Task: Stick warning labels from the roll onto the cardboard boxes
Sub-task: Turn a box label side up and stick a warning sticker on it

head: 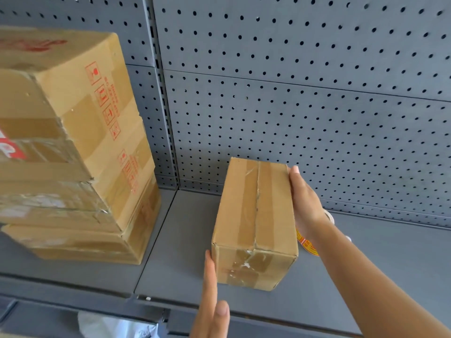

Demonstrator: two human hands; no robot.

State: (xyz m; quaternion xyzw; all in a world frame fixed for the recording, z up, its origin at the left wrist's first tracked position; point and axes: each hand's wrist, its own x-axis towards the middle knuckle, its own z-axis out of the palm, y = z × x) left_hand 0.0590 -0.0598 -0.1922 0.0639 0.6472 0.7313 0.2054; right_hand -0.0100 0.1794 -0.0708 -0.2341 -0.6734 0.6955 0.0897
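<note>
Here: small taped box (pixel 256 215) sits on grey shelf (pixel 390 264), long side running toward the pegboard (pixel 317 93). Left hand (pixel 212 301) flat, fingers (pixel 210 272) straight, touching the box's near left corner; holds nothing. Right hand (pixel 305 203) laid against the box's right side, fingers (pixel 296 176) straight up to the far top edge, not curled round it. Roll (pixel 308 243), yellow and red, shows just beside the box under the right wrist, mostly hidden. Stack (pixel 73 142) of larger boxes stands well apart at left.
</note>
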